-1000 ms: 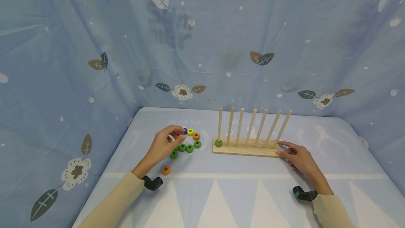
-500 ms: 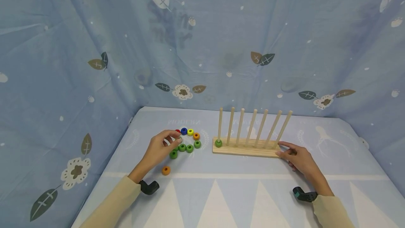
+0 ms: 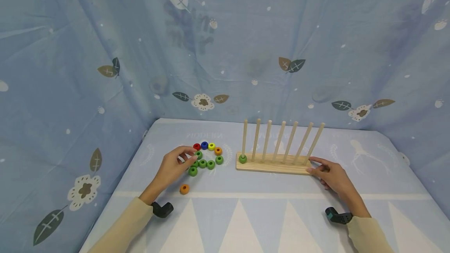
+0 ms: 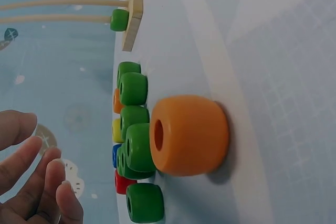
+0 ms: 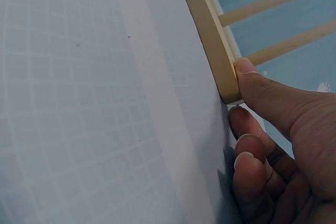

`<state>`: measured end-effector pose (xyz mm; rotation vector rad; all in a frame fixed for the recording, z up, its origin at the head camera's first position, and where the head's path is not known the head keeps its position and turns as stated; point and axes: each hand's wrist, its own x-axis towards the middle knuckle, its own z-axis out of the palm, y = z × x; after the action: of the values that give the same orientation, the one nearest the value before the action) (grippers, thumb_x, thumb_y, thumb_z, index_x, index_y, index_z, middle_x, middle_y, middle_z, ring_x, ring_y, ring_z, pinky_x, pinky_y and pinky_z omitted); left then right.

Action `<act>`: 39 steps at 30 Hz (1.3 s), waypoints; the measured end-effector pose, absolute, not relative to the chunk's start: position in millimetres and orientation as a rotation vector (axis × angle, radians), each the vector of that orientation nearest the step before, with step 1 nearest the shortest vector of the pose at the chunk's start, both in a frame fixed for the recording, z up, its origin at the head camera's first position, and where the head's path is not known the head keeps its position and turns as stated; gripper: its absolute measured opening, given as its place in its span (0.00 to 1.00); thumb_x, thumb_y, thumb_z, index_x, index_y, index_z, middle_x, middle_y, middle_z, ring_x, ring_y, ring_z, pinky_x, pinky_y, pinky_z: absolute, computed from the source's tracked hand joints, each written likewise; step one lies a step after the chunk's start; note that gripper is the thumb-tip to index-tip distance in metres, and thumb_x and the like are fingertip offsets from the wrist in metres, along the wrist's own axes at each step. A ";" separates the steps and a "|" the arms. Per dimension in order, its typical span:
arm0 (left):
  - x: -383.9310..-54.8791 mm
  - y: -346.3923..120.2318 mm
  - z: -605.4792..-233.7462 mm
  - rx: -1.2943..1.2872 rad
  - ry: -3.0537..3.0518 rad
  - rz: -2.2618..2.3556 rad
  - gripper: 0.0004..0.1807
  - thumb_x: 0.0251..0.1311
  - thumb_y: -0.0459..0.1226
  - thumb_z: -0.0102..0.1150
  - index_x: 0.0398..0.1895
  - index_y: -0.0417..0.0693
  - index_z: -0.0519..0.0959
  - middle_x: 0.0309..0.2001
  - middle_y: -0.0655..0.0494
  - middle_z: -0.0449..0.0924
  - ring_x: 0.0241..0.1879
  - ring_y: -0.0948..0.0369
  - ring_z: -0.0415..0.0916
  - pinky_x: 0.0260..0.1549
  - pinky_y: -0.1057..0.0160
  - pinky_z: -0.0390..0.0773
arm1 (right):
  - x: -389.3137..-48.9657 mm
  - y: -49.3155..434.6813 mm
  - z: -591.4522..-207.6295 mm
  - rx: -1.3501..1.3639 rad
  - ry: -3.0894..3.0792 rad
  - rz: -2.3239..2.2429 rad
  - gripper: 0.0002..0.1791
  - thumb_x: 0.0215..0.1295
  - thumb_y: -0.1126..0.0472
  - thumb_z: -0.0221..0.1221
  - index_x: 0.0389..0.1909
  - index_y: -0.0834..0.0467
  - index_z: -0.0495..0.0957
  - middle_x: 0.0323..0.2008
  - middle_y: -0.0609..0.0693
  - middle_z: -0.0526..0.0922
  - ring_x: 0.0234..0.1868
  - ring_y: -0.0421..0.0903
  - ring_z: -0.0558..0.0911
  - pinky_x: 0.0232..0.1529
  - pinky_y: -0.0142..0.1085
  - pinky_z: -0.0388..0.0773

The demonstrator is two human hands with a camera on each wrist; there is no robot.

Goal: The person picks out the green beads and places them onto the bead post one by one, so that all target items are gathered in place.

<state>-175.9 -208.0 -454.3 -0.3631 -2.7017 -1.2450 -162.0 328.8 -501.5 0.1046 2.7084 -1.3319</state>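
Observation:
My left hand [image 3: 172,166] hovers at the left side of a loose cluster of beads, its relaxed fingers apart from the thumb and holding nothing. Several green beads [image 3: 202,163] lie there, the nearest ones beside the fingertips. Behind them are a red bead [image 3: 197,147], a blue bead [image 3: 204,145], a yellow bead [image 3: 211,146] and an orange bead [image 3: 218,151]. My right hand [image 3: 334,177] grips the right end of the wooden peg board [image 3: 272,168], thumb on its base [image 5: 212,40]. One green bead [image 3: 242,159] sits at the foot of the leftmost peg.
A second orange bead [image 3: 184,189] lies alone nearer the front and looms large in the left wrist view. Several upright pegs [image 3: 268,139] rise from the board. A patterned blue cloth [image 3: 253,42] hangs behind the table [image 3: 246,206].
My left hand has drawn back to the left and slightly toward me, uncovering the red and blue beads and a green bead. The right hand and the peg board have stayed in place.

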 end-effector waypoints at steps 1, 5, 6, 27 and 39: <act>-175.8 -208.5 -454.6 -0.357 -2.704 -1.243 0.15 0.68 0.43 0.68 0.55 0.52 0.83 0.45 0.59 0.83 0.39 0.61 0.77 0.38 0.61 0.79 | -161.9 328.7 -501.3 0.107 2.709 -1.330 0.37 0.70 0.47 0.66 0.74 0.59 0.70 0.31 0.54 0.77 0.20 0.43 0.72 0.20 0.37 0.74; -175.4 -211.4 -456.7 -0.346 -2.699 -1.244 0.15 0.68 0.42 0.68 0.55 0.52 0.83 0.45 0.59 0.83 0.39 0.61 0.77 0.38 0.62 0.79 | -161.9 328.5 -501.2 0.112 2.707 -1.326 0.37 0.70 0.46 0.66 0.73 0.59 0.70 0.31 0.54 0.76 0.21 0.43 0.72 0.20 0.37 0.74; -175.2 -212.3 -457.4 -0.349 -2.695 -1.248 0.15 0.68 0.41 0.68 0.55 0.52 0.83 0.45 0.58 0.83 0.39 0.61 0.77 0.38 0.62 0.79 | -162.0 328.5 -501.3 0.114 2.706 -1.327 0.37 0.70 0.46 0.66 0.73 0.59 0.70 0.31 0.54 0.76 0.21 0.43 0.72 0.20 0.37 0.75; -175.1 -235.0 -475.0 -0.276 -2.716 -1.202 0.16 0.66 0.40 0.70 0.55 0.51 0.83 0.45 0.55 0.84 0.39 0.60 0.77 0.40 0.59 0.79 | -162.0 329.4 -503.3 0.127 2.701 -1.333 0.38 0.69 0.44 0.66 0.73 0.58 0.70 0.30 0.54 0.77 0.22 0.44 0.72 0.21 0.37 0.75; -176.4 -244.6 -481.7 -0.283 -2.750 -1.207 0.17 0.64 0.39 0.72 0.55 0.48 0.83 0.49 0.51 0.84 0.41 0.58 0.79 0.42 0.55 0.79 | -162.5 328.0 -504.0 0.160 2.695 -1.322 0.39 0.68 0.42 0.66 0.74 0.57 0.70 0.31 0.53 0.77 0.21 0.44 0.72 0.21 0.36 0.74</act>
<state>-176.4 -244.6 -481.7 -0.2825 -2.7504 -1.2066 -162.5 328.0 -504.0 0.1600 2.6951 -1.3221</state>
